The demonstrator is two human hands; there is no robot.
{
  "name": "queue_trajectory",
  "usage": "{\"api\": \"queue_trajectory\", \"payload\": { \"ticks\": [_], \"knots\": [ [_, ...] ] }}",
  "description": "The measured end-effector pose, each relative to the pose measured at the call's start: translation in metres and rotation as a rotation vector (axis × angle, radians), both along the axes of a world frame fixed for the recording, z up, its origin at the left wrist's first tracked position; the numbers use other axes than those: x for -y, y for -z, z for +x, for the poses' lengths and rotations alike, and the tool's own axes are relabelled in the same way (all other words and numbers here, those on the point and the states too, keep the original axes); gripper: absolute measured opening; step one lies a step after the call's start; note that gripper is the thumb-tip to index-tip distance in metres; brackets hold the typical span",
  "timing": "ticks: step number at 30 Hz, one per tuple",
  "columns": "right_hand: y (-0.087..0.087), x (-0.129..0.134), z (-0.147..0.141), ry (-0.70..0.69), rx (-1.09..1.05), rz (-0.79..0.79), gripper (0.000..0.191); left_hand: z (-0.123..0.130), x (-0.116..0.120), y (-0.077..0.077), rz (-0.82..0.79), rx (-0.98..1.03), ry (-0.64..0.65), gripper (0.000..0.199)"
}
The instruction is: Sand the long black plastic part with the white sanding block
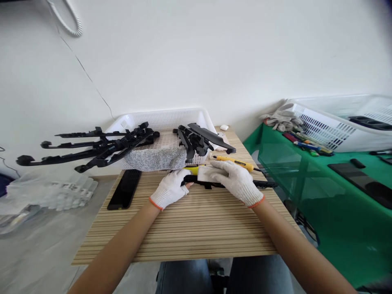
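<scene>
Both hands wear white knit gloves with orange cuffs. My left hand is closed around the left end of a long black plastic part held low over the wooden table. My right hand presses a flat white pad or folded cloth against the middle of that part; its exact kind is unclear. Just behind the hands lies a yellow item, partly covered. A yellow pen-shaped tool with a dark cord rests beyond my right hand.
A white basket holds several black plastic parts, some jutting left, and a grey fuzzy cloth. A black phone lies on the striped table. On the green table are pens, gloves and another basket.
</scene>
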State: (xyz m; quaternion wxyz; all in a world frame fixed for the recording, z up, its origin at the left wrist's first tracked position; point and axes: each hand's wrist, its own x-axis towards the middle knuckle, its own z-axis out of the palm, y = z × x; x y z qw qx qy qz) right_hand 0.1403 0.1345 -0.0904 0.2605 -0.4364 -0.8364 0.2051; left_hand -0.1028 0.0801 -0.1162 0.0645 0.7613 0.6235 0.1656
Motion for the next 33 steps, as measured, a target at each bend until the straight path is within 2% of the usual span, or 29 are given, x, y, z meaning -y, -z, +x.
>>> {"api": "queue_trajectory", "payload": {
  "ticks": [4, 8, 14, 16, 20, 24, 28, 33],
  "knots": [
    [0.001, -0.002, 0.002, -0.057, 0.040, -0.018, 0.045, 0.001, 0.000, -0.002, -0.009, -0.003, 0.001, 0.028],
    [0.006, -0.005, 0.003, -0.044, -0.085, 0.021, 0.043, 0.001, 0.000, -0.002, -0.013, -0.005, -0.011, 0.026],
    [0.016, -0.002, -0.004, -0.106, -0.198, 0.005, 0.038, 0.001, 0.001, -0.003, -0.018, 0.003, 0.010, 0.032],
    [0.017, -0.001, -0.006, -0.117, -0.180, 0.013, 0.036, 0.001, 0.001, -0.003, -0.019, 0.002, 0.009, 0.033],
    [0.014, 0.000, -0.005, -0.045, -0.148, 0.022, 0.036, 0.000, 0.000, -0.002, -0.018, 0.004, 0.013, 0.030],
    [0.010, -0.002, -0.001, -0.094, -0.098, -0.030, 0.036, 0.001, 0.000, -0.002, -0.025, -0.005, 0.010, 0.031],
    [0.012, -0.001, -0.003, -0.048, -0.105, 0.023, 0.037, 0.002, 0.001, -0.004, -0.020, -0.030, -0.013, 0.030],
    [0.018, 0.010, -0.019, -0.100, 0.138, 0.074, 0.042, 0.001, 0.004, -0.005, 0.015, -0.107, -0.022, 0.031]
  ]
}}
